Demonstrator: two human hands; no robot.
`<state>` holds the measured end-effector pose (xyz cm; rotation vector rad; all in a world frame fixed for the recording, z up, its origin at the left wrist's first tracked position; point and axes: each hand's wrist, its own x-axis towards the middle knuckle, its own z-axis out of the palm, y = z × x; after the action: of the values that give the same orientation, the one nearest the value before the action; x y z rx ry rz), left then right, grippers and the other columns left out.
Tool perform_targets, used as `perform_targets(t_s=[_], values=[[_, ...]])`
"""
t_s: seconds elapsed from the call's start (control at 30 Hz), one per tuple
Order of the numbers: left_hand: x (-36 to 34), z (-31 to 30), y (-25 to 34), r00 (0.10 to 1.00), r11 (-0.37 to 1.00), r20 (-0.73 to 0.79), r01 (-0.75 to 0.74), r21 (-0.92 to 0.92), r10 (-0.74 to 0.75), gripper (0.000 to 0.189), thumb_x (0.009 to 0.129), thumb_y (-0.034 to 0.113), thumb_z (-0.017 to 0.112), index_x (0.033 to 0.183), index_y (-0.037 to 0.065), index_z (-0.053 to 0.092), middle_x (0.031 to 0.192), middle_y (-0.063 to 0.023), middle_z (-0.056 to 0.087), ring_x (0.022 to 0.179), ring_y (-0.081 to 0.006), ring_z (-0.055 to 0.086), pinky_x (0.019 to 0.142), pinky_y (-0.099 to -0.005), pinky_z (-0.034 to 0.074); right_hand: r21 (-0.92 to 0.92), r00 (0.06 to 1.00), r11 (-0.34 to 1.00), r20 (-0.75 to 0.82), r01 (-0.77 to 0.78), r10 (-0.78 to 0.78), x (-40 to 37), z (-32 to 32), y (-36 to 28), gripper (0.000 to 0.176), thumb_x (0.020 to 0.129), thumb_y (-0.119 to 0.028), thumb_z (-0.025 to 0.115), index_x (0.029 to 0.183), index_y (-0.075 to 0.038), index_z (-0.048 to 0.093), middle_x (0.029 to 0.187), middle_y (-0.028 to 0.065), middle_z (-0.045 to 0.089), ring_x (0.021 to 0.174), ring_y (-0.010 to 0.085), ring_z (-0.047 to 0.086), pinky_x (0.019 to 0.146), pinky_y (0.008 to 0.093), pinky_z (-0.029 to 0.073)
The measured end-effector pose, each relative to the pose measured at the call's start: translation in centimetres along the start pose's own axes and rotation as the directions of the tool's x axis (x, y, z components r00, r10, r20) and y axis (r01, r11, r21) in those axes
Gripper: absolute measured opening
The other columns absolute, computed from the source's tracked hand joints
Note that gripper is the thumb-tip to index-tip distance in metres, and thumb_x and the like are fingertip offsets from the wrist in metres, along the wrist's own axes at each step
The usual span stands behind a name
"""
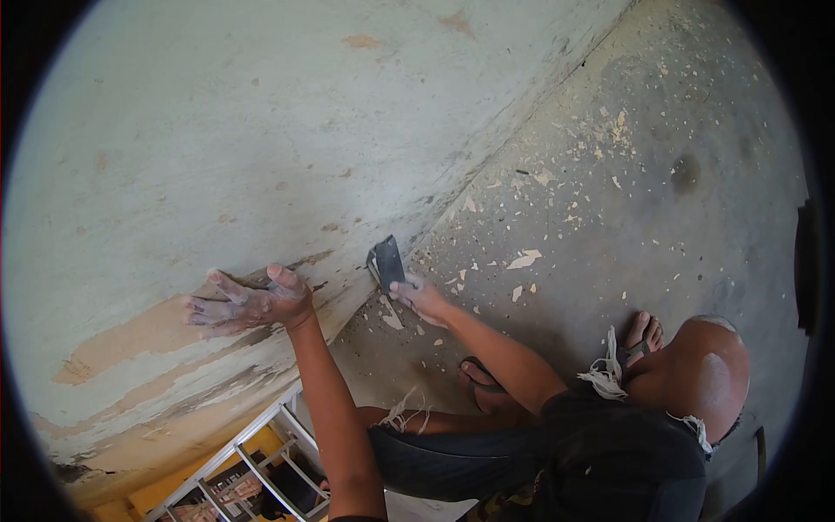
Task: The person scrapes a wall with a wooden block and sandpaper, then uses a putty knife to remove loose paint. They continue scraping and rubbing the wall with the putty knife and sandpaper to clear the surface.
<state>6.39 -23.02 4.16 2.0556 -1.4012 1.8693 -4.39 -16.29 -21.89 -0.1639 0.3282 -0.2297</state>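
My left hand (pixel 248 304) rests against the pale, patchy wall (pixel 261 148), its fingers spread and coated in whitish dust. To its right, low on the wall near where it meets the floor, my right hand (pixel 422 298) grips a flat dark grey block (pixel 389 264). The block's edge is at the wall surface. Around my left hand and below it, the wall shows bare tan patches and dark cracks. Part of the fingers behind the block is hidden.
Paint flakes (pixel 524 259) litter the grey concrete floor (pixel 626 235). A metal ladder (pixel 248 461) lies at the lower left, beside something yellow (pixel 187 474). My dusty knee (pixel 713 374) and sandalled feet (pixel 642 335) show at the lower right.
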Motion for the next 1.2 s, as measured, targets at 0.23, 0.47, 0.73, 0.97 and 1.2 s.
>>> perform_targets(t_s=[0.23, 0.47, 0.73, 0.97, 1.2], values=[[0.0, 0.0, -0.1, 1.0, 1.0, -0.002, -0.018, -0.001, 0.018, 0.073, 0.093, 0.056, 0.037, 0.153, 0.017, 0.028, 0.158, -0.0254, 0.014, 0.146, -0.0488, 0.008, 0.11, -0.069, 0.001, 0.122, 0.997, 0.99, -0.015, 0.073, -0.071, -0.2, 0.1, 0.0, 0.034, 0.092, -0.021, 0.068, 0.12, -0.006, 0.057, 0.099, -0.0022, 0.058, 0.084, 0.0067, 0.051, 0.077, 0.0211, 0.042], [0.2, -0.1, -0.2, 1.0, 1.0, 0.0, -0.025, 0.014, 0.025, 0.073, 0.093, 0.057, 0.035, 0.153, 0.017, 0.028, 0.158, -0.0253, 0.014, 0.145, -0.0494, 0.009, 0.109, -0.0701, 0.001, 0.153, 0.986, 0.975, 0.016, 0.16, -0.165, 0.6, 0.3, -1.8, 0.031, 0.093, -0.021, 0.067, 0.119, -0.005, 0.059, 0.094, -0.0046, 0.058, 0.084, 0.006, 0.051, 0.074, 0.0207, 0.04], [-0.2, -0.1, -0.1, 1.0, 1.0, -0.003, -0.006, 0.004, 0.006, 0.072, 0.094, 0.059, 0.033, 0.153, 0.018, 0.028, 0.158, -0.025, 0.013, 0.145, -0.0497, 0.009, 0.109, -0.0696, 0.003, 0.168, 0.972, 0.962, 0.053, 0.216, -0.228, 1.8, 0.4, -2.6, 0.034, 0.092, -0.024, 0.068, 0.119, -0.006, 0.06, 0.096, -0.0048, 0.059, 0.081, 0.0058, 0.049, 0.068, 0.0212, 0.038], [0.0, 0.2, 0.1, 1.0, 1.0, -0.003, 0.001, 0.005, -0.001, 0.072, 0.093, 0.058, 0.034, 0.154, 0.018, 0.027, 0.158, -0.0245, 0.013, 0.146, -0.0493, 0.006, 0.11, -0.0695, 0.002, 0.076, 0.999, 0.996, 0.0, 0.04, -0.04, 0.1, -0.6, 1.5, 0.029, 0.093, -0.026, 0.067, 0.114, -0.007, 0.06, 0.091, -0.0032, 0.058, 0.073, 0.005, 0.043, 0.062, 0.0193, 0.033], [0.2, 0.0, 0.0, 1.0, 1.0, 0.008, 0.003, 0.009, -0.003, 0.073, 0.093, 0.058, 0.033, 0.154, 0.018, 0.026, 0.158, -0.0247, 0.013, 0.146, -0.0477, 0.005, 0.111, -0.0683, 0.0, 0.162, 0.986, 0.975, 0.043, 0.155, -0.164, 1.4, 0.3, -1.5, 0.031, 0.093, -0.022, 0.068, 0.117, -0.004, 0.058, 0.1, -0.0005, 0.061, 0.09, 0.0079, 0.054, 0.079, 0.0241, 0.044]])
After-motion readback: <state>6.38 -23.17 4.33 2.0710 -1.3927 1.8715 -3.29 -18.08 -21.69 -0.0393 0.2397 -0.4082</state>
